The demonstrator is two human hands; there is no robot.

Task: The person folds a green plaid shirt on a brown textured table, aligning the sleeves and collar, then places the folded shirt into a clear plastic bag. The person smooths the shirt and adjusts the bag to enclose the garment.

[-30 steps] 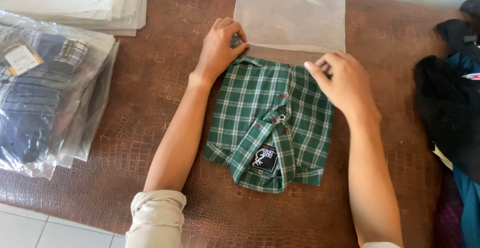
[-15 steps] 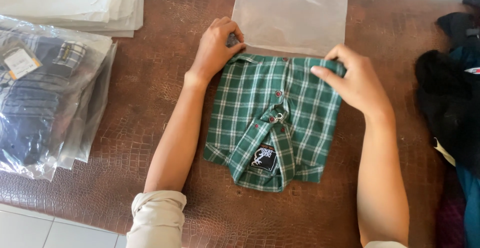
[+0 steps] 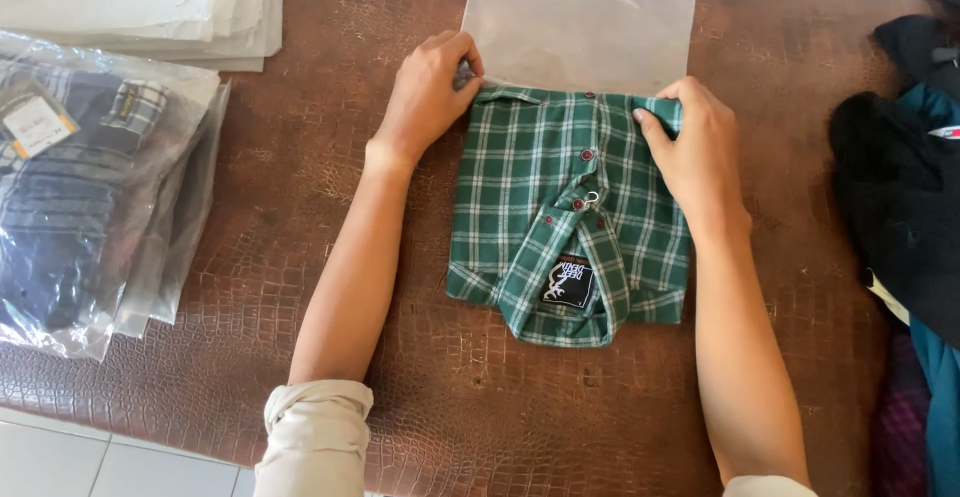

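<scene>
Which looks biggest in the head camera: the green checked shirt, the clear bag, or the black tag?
1. Green checked shirt, largest.
2. Clear bag, a little smaller, though its top is cut off.
3. Black tag, smallest by far.

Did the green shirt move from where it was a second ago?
Yes. The green shirt has slid up toward the clear bag; its top edge now meets the bag's mouth, with both hands gripping its top corners.
</scene>
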